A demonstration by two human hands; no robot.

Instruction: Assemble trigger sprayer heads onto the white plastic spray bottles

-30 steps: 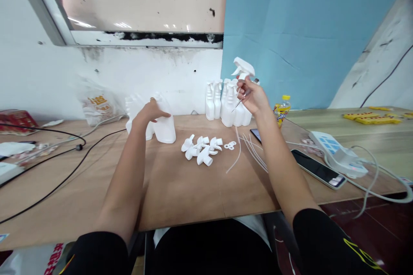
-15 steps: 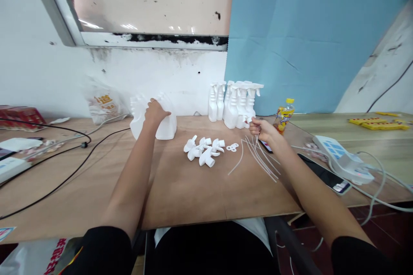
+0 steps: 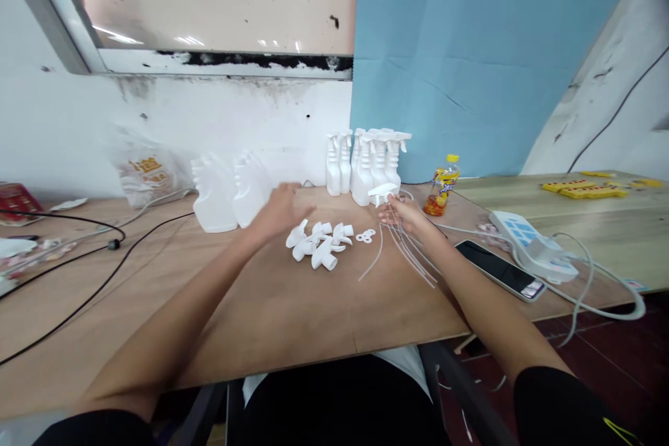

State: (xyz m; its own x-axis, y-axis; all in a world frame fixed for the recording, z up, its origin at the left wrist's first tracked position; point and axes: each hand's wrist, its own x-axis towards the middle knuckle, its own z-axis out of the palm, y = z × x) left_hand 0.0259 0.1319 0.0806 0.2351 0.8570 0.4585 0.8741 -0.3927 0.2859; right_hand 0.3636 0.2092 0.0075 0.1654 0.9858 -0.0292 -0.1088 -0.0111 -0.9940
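Observation:
My right hand [image 3: 401, 214] is closed on a white spray trigger head [image 3: 382, 191], lifted in front of the finished-looking spray bottles [image 3: 370, 167]. Just below that hand several thin white dip tubes [image 3: 410, 258] lie fanned on the table. My left hand [image 3: 283, 209], blurred by motion, is empty with its thumb apart from the fingers. It is in the air, right of the headless white bottles [image 3: 214, 198]. Between my hands lie loose white trigger heads [image 3: 320, 244] in a cluster, with small white ring washers [image 3: 365, 235] beside them.
A yellow-capped drink bottle [image 3: 442, 185] stands right of the spray bottles. A phone [image 3: 499, 268], a white power strip [image 3: 533, 244] and cables lie at the right. A black cable [image 3: 133, 261] crosses the table's left side, near a plastic bag [image 3: 149, 171].
My left hand has left the headless bottles and moved right, toward the trigger heads. My right hand has raised slightly, and the trigger head in it now shows clearly. The view has shifted right.

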